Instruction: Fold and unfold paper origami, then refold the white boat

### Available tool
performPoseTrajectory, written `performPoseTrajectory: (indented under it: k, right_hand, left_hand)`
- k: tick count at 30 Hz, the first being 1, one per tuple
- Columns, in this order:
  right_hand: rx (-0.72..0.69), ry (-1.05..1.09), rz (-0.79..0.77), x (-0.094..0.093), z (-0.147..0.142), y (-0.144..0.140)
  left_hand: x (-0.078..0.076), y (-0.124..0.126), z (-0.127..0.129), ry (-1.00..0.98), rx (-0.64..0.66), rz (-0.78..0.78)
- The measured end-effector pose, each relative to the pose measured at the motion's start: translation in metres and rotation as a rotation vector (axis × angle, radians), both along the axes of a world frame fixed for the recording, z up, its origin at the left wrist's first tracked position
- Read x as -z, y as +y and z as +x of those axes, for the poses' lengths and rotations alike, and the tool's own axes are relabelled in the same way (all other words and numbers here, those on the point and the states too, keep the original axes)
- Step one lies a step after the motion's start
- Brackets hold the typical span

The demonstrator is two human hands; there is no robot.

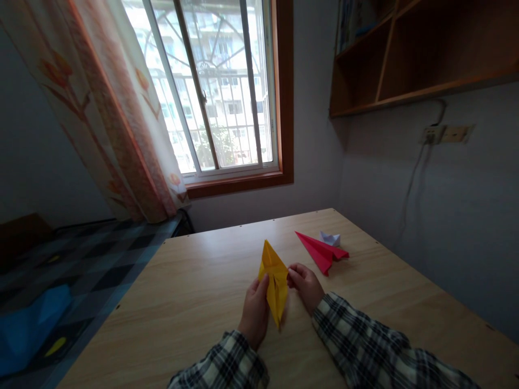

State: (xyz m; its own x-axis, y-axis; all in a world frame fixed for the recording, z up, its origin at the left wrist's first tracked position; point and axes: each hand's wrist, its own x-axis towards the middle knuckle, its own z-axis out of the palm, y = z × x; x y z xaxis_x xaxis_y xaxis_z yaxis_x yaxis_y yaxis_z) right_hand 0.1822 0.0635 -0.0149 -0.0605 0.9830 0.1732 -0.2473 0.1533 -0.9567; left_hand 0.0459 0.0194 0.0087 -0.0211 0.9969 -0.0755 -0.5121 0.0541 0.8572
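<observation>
A piece of folded yellow paper [274, 270], shaped like a long diamond with a slit down its lower half, is held up over the wooden table [194, 292]. My left hand [255, 310] grips its left side, the thumb lying on the front face and the fingers hidden behind. At the right corner, the thumb and fingertips of my right hand [305, 283] pinch the paper's edge. Beyond my right hand a red paper plane [322, 251] lies on the table, with a small white paper boat [331, 239] just behind it.
On the left is a bed with a checked cover [101, 254] and a blue folded object [36, 324]. A curtain [109, 108] hangs beside the window [219, 86]. Wooden shelves [405, 59] and a wall socket [433, 134] with a cable are on the right.
</observation>
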Motion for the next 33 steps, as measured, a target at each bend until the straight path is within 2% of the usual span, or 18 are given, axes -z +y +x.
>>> performPoseTrajectory:
  k: [4, 7, 9, 14, 16, 20, 22, 26, 29, 33]
  right_hand:
    - [-0.100, 0.098, -0.134, 0.003, -0.001, 0.003]
    - [-0.127, 0.064, -0.161, 0.006, -0.001, 0.003]
    - [-0.091, -0.048, -0.092, 0.006, 0.000, 0.001]
    - [0.147, -0.348, 0.169, -0.002, 0.001, -0.009]
    - [0.194, -0.418, 0.251, -0.006, 0.000, -0.013]
    - [0.149, -0.495, 0.404, -0.010, 0.001, -0.016]
    - [0.123, -0.454, 0.380, -0.009, 0.002, -0.015]
    - [0.064, -0.345, 0.236, -0.005, 0.002, -0.011]
    - [-0.030, -0.280, 0.161, -0.003, 0.000, -0.010]
    - [-0.084, -0.233, 0.148, -0.004, -0.001, -0.012]
  left_hand:
    - [-0.005, -0.001, -0.001, -0.009, -0.019, -0.026]
    - [-0.003, 0.000, -0.001, 0.010, -0.020, -0.003]
    - [0.000, 0.001, -0.001, 0.045, -0.036, 0.011]
    - [0.003, 0.000, -0.001, 0.176, -0.087, 0.032]
    - [0.003, 0.000, -0.001, 0.218, -0.089, 0.049]
    - [0.009, 0.003, -0.002, 0.249, -0.100, 0.063]
    - [0.012, 0.005, -0.003, 0.237, -0.092, 0.064]
    - [0.015, 0.007, -0.004, 0.193, -0.068, 0.072]
    - [0.016, 0.008, -0.003, 0.169, -0.071, 0.062]
    - [0.015, 0.008, -0.002, 0.120, -0.073, 0.055]
